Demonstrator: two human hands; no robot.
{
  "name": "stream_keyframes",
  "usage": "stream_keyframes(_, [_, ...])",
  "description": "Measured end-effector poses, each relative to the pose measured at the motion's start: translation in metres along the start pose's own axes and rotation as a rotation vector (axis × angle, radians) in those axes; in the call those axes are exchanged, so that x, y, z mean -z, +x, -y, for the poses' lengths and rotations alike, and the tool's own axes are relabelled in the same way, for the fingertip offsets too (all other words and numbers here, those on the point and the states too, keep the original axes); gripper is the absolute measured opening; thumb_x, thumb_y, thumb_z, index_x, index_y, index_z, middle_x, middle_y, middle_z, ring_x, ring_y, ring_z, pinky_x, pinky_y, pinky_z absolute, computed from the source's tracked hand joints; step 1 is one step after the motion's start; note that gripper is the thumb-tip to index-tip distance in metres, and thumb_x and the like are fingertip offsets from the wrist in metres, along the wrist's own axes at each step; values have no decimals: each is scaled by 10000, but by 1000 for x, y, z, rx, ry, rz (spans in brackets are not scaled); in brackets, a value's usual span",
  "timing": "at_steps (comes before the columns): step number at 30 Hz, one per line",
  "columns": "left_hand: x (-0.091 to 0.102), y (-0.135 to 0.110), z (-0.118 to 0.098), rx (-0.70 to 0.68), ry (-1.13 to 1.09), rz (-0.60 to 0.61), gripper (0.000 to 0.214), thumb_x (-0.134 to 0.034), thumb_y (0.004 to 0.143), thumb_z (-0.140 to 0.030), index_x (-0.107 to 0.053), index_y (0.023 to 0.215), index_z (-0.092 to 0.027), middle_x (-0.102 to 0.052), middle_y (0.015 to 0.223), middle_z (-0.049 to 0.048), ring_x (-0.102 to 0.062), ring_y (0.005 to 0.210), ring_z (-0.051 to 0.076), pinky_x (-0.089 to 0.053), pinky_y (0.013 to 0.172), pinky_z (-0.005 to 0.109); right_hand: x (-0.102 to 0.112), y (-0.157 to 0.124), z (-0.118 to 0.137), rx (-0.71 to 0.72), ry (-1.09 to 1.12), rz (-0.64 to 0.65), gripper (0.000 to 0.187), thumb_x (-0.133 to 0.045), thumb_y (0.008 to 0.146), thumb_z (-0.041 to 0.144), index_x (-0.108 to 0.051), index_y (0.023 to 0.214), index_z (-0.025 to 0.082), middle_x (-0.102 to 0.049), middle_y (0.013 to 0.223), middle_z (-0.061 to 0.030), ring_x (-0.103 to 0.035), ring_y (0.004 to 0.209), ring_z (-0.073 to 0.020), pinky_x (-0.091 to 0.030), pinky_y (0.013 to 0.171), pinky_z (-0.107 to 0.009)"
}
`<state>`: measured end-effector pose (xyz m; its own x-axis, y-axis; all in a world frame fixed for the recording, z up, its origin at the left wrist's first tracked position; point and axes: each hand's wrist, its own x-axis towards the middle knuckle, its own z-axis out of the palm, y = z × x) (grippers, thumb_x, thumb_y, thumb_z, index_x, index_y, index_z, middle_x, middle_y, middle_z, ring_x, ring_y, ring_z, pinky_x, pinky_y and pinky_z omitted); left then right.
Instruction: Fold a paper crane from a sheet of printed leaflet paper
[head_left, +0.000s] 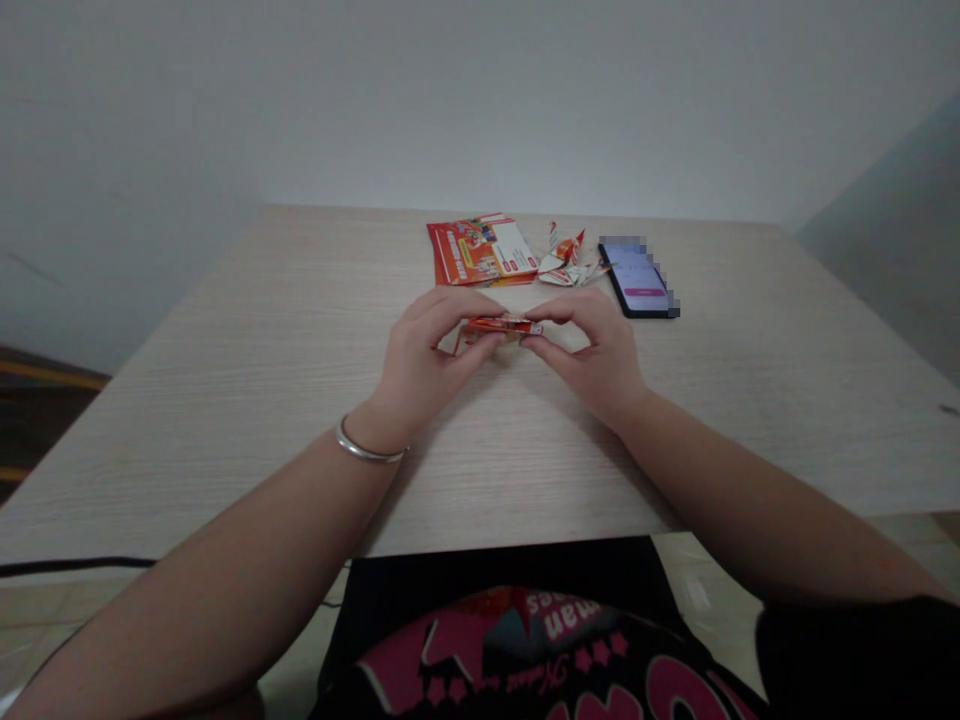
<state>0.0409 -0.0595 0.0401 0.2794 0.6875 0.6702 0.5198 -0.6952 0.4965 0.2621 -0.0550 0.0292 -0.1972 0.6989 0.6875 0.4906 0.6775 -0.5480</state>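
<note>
At the near left, a black cable (pixel 82 563) runs just by the edge of the pale wooden table (pixel 225 400). I wear a silver bracelet (pixel 367 452) on my left wrist. My left hand (pixel 420 345) pinches the left part of a small folded paper (pixel 504 326), red and white, between thumb and fingers. I have it out in front of me, over the middle of the table. Beyond it, toward the far side, lies a pile of red and white leaflets (pixel 480 250). Just right of those sit some folded paper shapes (pixel 566 265) with pointed tips. My right hand (pixel 596 350) grips the paper's right end, also between thumb and fingers; my two hands are apart, with the paper bridging them. Farther right, a phone (pixel 641 280) lies with its screen lit.
</note>
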Motion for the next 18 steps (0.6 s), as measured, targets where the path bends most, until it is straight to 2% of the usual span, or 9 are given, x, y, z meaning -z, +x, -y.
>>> stream_keyframes(2, [-3, -2, 1, 21, -46, -35, 114, -707, 966, -292, -731, 1074, -262, -790, 1123, 41, -740, 1064, 232, -606, 1002, 450, 0, -1, 1, -23, 35, -22, 85, -795, 876, 301, -773, 958, 302, -804, 975, -16, -708, 950, -249, -547, 918, -450])
stream_keyframes(5, [-9, -4, 6, -2, -146, -82, 146, -730, 945, -230, -711, 1089, -237, -785, 1133, 49, -743, 1074, 207, -606, 1010, 408, 0, 0, 2, 19, 67, -48, 54, -784, 899, 288, -761, 946, 302, -805, 970, -8, -718, 962, -242, -540, 951, -452])
stream_keyframes(10, [-14, -3, 14, -73, -182, -39, 157, -740, 918, -175, -695, 1061, -223, -782, 1157, 48, -730, 1091, 194, -583, 1028, 371, -2, 2, 2, 209, -8, -88, 51, -757, 931, 322, -771, 979, 311, -813, 959, 15, -737, 941, -231, -519, 953, -458])
stream_keyframes(13, [-15, -3, 16, -89, -123, -24, 151, -737, 894, -146, -700, 1017, -225, -777, 1061, 27, -715, 1033, 193, -581, 967, 351, -5, 3, 4, 302, -49, -109, 65, -775, 919, 287, -771, 983, 298, -822, 945, 20, -743, 917, -216, -514, 929, -435])
stream_keyframes(18, [-16, -5, 16, -63, -151, -4, 158, -708, 870, -101, -703, 990, -205, -760, 981, 19, -699, 923, 165, -575, 854, 299, -10, 1, 9, 308, -76, -109, 55, -747, 919, 248, -752, 959, 285, -816, 929, 12, -735, 898, -213, -515, 916, -433])
